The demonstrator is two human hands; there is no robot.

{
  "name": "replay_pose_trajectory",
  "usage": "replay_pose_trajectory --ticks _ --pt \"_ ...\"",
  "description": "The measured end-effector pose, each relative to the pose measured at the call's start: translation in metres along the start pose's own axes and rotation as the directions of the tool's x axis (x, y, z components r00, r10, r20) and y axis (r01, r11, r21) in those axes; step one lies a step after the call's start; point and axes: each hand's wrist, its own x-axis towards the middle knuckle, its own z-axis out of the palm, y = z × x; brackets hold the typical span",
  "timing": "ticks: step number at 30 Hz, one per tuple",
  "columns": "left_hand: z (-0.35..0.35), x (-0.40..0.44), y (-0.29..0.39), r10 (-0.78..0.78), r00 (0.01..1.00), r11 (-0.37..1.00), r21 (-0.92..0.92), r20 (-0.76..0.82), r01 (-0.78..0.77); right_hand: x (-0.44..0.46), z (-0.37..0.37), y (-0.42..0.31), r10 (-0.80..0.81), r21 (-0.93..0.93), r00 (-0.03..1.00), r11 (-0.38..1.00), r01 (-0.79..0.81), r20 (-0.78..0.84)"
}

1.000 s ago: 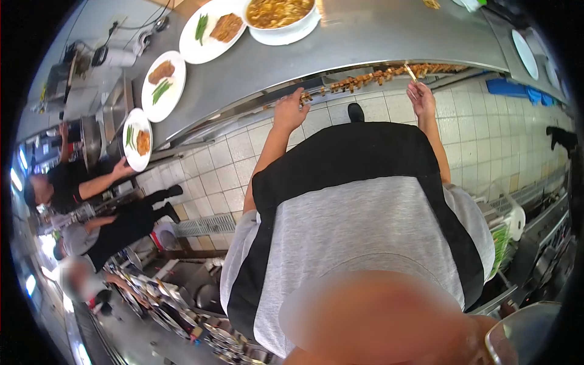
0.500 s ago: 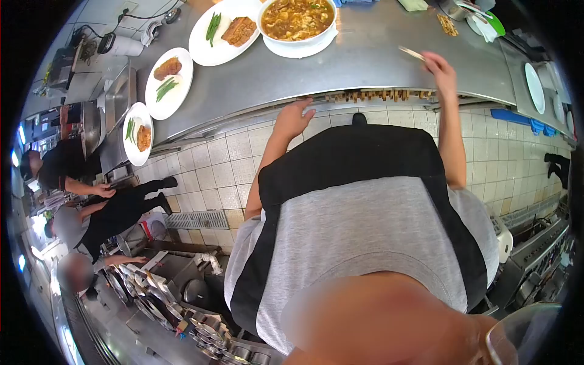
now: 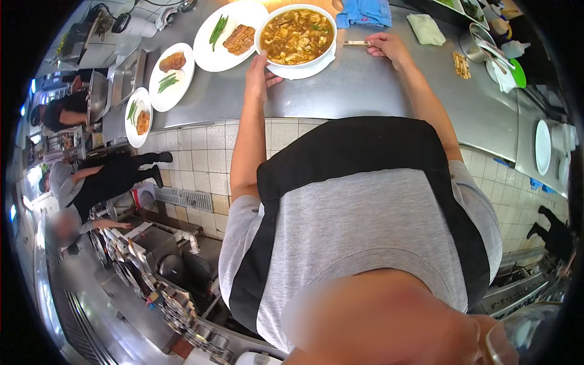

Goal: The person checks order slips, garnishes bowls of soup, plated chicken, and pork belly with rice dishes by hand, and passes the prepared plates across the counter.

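Note:
A white bowl of brown soup (image 3: pixel 296 36) stands on a white saucer (image 3: pixel 310 71) at the counter's front. My left hand (image 3: pixel 259 78) is at the bowl's left side, thumb up against the rim and fingers apart near the saucer. To the right of the bowl, my right hand (image 3: pixel 385 48) pinches a small wooden clip (image 3: pixel 356 43) just above the steel counter. Left of the bowl is an oval plate (image 3: pixel 207 53) with green beans and a browned piece of food; two smaller plates (image 3: pixel 180 89) (image 3: pixel 139 137) hold similar food.
A blue cloth (image 3: pixel 365 13), a pale folded cloth (image 3: pixel 426 29) and a row of wooden clips (image 3: pixel 462 66) lie along the steel counter (image 3: pixel 377 91). A metal pot (image 3: pixel 476 44) with utensils stands at the right. Co-workers in dark clothes (image 3: pixel 115 177) are at the left.
My left hand has risen from the counter's front edge to the bowl. My right hand has moved up and left with the clip, now beside the bowl. The view has shifted.

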Motion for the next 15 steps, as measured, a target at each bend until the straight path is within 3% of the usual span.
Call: replay_pose_trajectory --ticks 7,10,11,13,14,15 --pt "0.004 0.001 -0.001 0.026 0.995 0.998 0.057 -0.098 -0.020 0.012 0.021 0.000 -0.045 0.056 0.998 0.997 0.043 0.039" --pt "0.002 -0.002 0.006 -0.090 0.996 0.996 0.016 0.022 0.090 0.023 0.019 0.002 -0.068 -0.064 0.994 0.995 0.074 0.089" --pt "0.001 -0.001 0.007 -0.126 0.991 0.992 0.017 0.040 0.125 0.028 0.013 -0.002 -0.076 -0.242 0.993 0.966 0.095 0.087" --pt "-0.002 0.001 0.008 -0.195 0.977 0.981 0.023 0.080 0.194 0.028 0.002 -0.037 -0.091 -0.570 0.992 0.812 0.122 0.083" --pt "-0.001 0.001 0.008 -0.202 0.977 0.979 0.010 0.071 0.202 0.036 -0.002 -0.046 -0.342 -0.717 0.931 0.617 0.325 0.128" --pt "0.002 -0.001 0.008 -0.207 0.976 0.978 -0.003 0.063 0.208 0.047 -0.006 -0.056 -0.553 -0.818 0.804 0.345 0.461 0.220"
